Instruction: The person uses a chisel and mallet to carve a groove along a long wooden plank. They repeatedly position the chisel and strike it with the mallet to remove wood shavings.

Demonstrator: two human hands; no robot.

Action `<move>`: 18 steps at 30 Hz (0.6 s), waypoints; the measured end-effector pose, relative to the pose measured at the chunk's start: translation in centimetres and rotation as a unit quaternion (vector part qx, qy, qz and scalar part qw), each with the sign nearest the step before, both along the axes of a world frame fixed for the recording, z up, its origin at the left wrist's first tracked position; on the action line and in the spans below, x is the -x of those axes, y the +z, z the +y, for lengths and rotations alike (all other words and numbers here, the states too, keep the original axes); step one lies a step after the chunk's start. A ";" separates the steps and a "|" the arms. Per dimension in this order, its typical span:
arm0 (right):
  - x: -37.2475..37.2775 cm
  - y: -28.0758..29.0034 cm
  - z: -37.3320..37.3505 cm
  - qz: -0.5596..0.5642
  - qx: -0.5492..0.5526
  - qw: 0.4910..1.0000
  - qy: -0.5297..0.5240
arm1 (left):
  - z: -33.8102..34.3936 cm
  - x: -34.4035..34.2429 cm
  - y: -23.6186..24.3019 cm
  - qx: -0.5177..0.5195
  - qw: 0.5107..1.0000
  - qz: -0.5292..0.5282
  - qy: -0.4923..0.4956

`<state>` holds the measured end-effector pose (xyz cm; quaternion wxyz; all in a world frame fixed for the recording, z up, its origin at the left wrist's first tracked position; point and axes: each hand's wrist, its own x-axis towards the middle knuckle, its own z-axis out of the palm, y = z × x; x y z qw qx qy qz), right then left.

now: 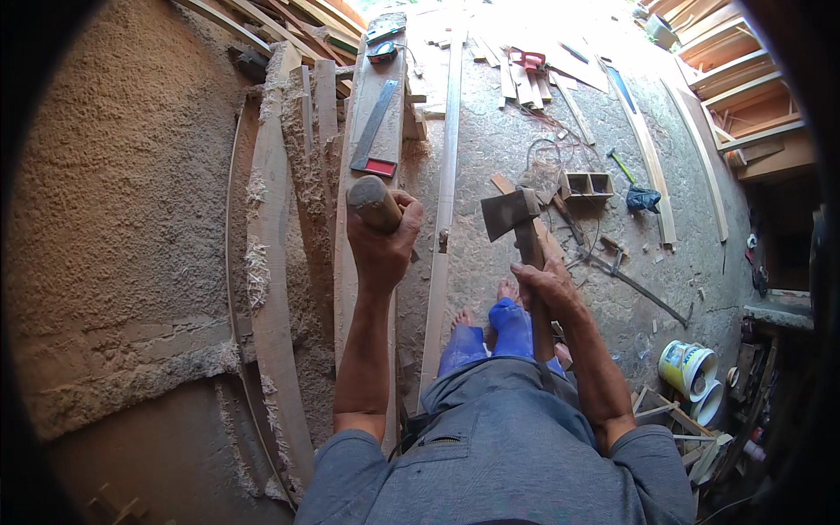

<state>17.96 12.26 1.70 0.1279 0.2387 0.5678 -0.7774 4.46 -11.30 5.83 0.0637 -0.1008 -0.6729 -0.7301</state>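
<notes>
Gripping an axe point(527, 234) by the handle point(531, 250), the right hand point(551, 287) has the blade point(502, 217) poking out on the far side; left hand point(388, 241) is curled round a stick point(374, 206), over to the left.

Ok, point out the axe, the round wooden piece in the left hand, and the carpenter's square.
Axe point(528, 244): head view, handle just below the blade.
Round wooden piece point(378, 209): head view, side near its end.
Carpenter's square point(374, 127): head view, middle of blade.

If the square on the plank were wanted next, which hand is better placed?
Probably the left hand: it looks nearer the square, though it grips a round-ended wooden piece. The right hand is farther off, holding the axe.
</notes>
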 end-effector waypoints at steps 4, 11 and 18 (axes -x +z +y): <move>-4.0 -1.0 0.6 -0.048 -0.002 0.999 0.010 | 2.4 0.4 -0.2 -0.006 0.996 -0.029 -0.085; -6.6 -1.7 1.4 -0.049 -0.009 0.998 -0.048 | 3.8 1.1 -3.6 -0.030 0.997 0.000 -0.073; -7.3 -2.0 2.4 -0.041 -0.008 0.998 -0.048 | 4.4 1.6 -5.1 -0.004 0.997 0.013 -0.077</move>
